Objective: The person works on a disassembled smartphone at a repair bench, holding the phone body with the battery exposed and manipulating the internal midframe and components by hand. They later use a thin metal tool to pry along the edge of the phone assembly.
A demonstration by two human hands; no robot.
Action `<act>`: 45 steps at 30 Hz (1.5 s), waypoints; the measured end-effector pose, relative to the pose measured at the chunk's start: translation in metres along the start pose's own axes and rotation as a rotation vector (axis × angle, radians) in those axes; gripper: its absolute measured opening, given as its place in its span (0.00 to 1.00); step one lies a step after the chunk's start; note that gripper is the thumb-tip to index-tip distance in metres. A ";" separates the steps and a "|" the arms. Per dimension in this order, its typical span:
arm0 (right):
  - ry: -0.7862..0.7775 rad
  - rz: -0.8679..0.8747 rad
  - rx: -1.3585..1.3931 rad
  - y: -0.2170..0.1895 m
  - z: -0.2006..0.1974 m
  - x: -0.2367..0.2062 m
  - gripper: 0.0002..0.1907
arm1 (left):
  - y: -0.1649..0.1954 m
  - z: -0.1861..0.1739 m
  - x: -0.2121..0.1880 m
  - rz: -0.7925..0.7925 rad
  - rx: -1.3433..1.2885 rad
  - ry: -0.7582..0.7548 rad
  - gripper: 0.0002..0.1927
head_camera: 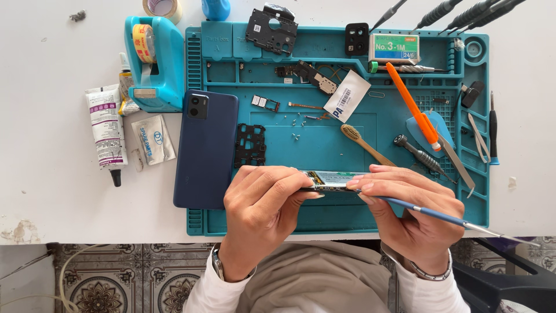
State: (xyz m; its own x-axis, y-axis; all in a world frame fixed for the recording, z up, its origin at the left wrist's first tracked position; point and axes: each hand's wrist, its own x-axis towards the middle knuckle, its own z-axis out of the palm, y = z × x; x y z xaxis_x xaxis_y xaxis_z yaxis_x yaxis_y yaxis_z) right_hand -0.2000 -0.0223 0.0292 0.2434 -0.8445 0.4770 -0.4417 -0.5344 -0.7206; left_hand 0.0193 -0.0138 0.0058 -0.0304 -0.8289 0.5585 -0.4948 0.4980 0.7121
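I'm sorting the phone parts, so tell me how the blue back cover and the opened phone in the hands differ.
The blue back cover lies flat on the mat's left edge, untouched; the opened phone is held above the mat by the left hand and right hand. The cover shows a smooth, closed face; the phone shows exposed internals. Both are long, slim phone parts.

Work mat (278, 217): teal
Phone back cover (205, 150): dark navy blue
Tabletop (46, 208): white
Tape dispenser (165, 69): turquoise, with a yellow roll
Pry tool (412, 104): orange
Floor tiles (133, 278): grey floral pattern
Tool shaft (428, 213): blue
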 end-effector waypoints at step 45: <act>-0.292 -0.106 -0.143 0.027 -0.015 -0.044 0.13 | 0.001 -0.019 -0.044 0.222 0.284 -0.373 0.19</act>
State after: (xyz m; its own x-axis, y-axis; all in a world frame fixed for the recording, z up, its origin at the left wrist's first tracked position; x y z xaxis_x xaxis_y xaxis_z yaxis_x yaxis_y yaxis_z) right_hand -0.2352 0.0011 -0.0035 0.5224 -0.7698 0.3666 -0.5121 -0.6271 -0.5870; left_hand 0.0365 0.0279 -0.0095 -0.4436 -0.7713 0.4564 -0.6559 0.6264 0.4212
